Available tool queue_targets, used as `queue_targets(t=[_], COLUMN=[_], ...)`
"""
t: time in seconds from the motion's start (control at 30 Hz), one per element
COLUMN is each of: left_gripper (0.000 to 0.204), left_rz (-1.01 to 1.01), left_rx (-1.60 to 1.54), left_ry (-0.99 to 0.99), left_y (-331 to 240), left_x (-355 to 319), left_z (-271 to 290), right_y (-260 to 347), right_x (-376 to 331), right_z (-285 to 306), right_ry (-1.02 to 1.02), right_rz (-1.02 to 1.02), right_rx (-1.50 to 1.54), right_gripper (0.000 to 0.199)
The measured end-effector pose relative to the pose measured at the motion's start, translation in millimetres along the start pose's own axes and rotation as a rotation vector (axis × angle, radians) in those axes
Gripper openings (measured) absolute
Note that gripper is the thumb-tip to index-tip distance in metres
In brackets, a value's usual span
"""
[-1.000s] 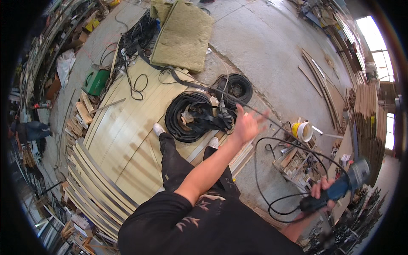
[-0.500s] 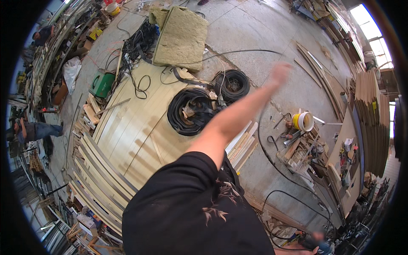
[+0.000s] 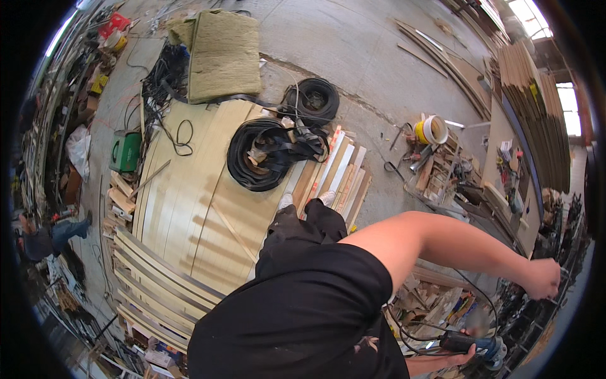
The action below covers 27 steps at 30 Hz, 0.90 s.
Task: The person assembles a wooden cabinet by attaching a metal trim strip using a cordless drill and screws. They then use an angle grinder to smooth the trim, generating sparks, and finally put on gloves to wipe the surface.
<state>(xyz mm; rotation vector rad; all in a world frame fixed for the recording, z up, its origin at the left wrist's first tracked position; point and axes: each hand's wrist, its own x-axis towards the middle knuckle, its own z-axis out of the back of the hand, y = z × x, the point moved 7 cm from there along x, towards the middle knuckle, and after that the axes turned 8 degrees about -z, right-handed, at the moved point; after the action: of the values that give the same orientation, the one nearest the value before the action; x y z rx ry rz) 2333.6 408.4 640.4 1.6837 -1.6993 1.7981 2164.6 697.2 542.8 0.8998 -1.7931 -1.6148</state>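
At the lower right, my right hand point(image 3: 466, 355) is wrapped round a power tool, apparently an angle grinder point(image 3: 489, 348), with a black body and a blue head. A black cord point(image 3: 404, 331) loops beside the tool. My left arm reaches across to the right. Its hand point(image 3: 543, 279) is closed in a fist beside dark metal racking point(image 3: 565, 275); whatever it may hold is hidden. Below the arm lie scattered wood offcuts point(image 3: 423, 297).
My shoes point(image 3: 326, 198) stand by pale planks point(image 3: 189, 183). Black hose coils point(image 3: 252, 155) and a yellow insulation slab point(image 3: 224, 57) lie beyond. A white-yellow bucket point(image 3: 432, 129) tops a cluttered stand at right. Another person point(image 3: 53, 237) is far left.
My left arm has swung from over the floor ahead down to the right-hand racking. The view has shifted, bringing my shoes into sight. The tool stays in my right hand.
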Motion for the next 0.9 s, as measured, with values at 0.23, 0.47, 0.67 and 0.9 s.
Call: queue_targets(t=[0.23, 0.47, 0.67, 0.9], left_gripper=[0.031, 0.032, 0.062, 0.055], left_rz=[0.283, 0.616, 0.403, 0.887], left_rx=[0.344, 0.540, 0.968, 0.185], left_ry=[-0.162, -0.097, 0.349, -0.011], left_y=[184.8, 344.8, 402.3, 498.6], left_x=[-90.0, -165.9, -174.6, -134.0], left_z=[59.7, 118.5, -2.6, -112.9], right_y=[-85.6, -156.3, -187.7, -248.6], right_x=[12.4, 131.8, 235.9, 350.0], right_z=[117.4, 127.8, 135.2, 143.9], right_ry=[-0.349, -0.260, -0.232, -0.166], right_rz=[-0.204, -0.278, -0.251, -0.094], right_rx=[-0.098, -0.072, -0.158, -0.452], right_gripper=[0.066, 0.055, 0.052, 0.055])
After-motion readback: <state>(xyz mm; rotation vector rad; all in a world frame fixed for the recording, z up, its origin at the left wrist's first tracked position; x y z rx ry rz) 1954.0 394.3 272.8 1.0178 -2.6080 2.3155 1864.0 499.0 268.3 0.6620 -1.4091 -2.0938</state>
